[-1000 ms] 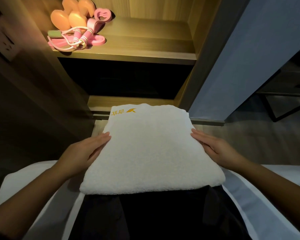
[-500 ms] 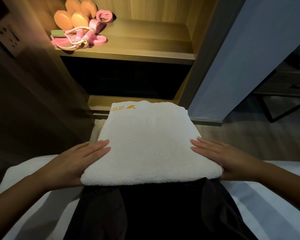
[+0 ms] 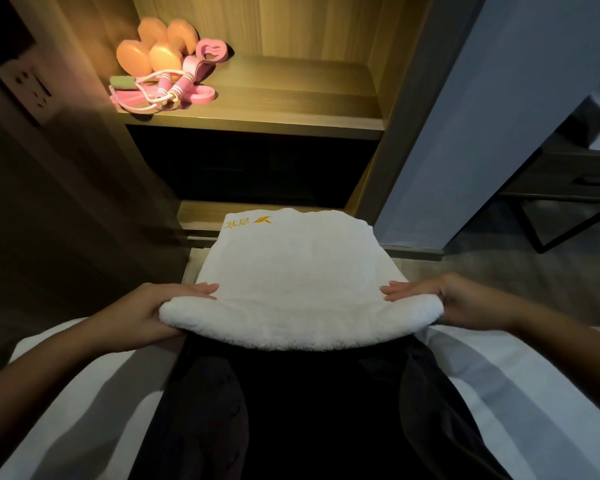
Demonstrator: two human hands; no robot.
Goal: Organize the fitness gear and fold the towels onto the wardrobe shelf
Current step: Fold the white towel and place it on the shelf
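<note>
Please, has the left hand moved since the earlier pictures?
Yes; the left hand slid back to the near corner of the towel, away from the wardrobe sill.

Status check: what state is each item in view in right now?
White folded terry towel: folded, on the lap, near edge lifted.
Left hand: grips towel's near left corner.
Right hand: grips near right corner.
Orange dumbbells: resting on lit wooden shelf.
Pink jump rope: coiled on that shelf.
</note>
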